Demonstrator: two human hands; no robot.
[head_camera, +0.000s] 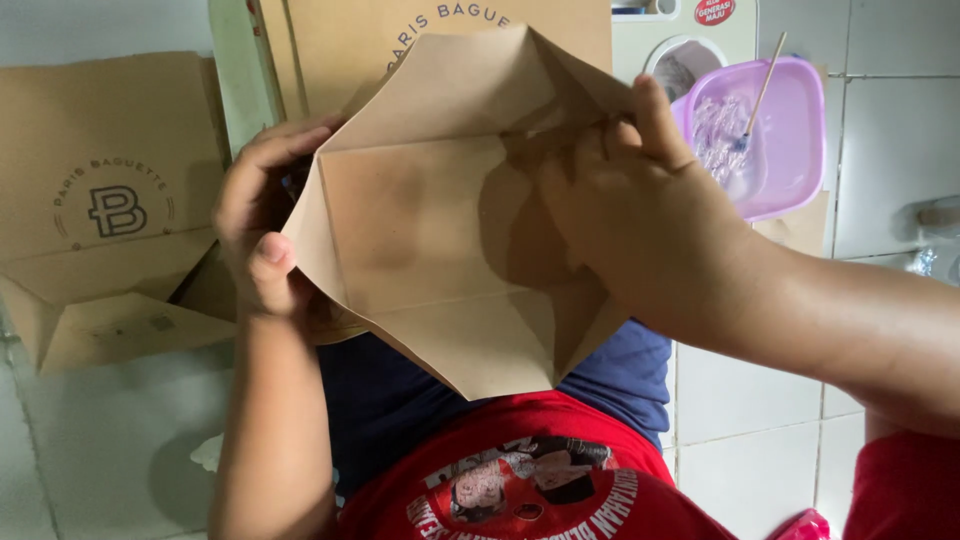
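Paper bag (420, 230) bottom half folded: my left hand (262, 225) grips its edge, my right hand (630, 200) pinches a flap, which looks next to need pressing flat.

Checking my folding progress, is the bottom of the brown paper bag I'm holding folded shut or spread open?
Spread open: the paper bag shows its flaps splayed outward.

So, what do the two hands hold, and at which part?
Both hold a brown paper bag by its folded bottom: the left hand grips the left edge, and the right hand presses the upper right flap.
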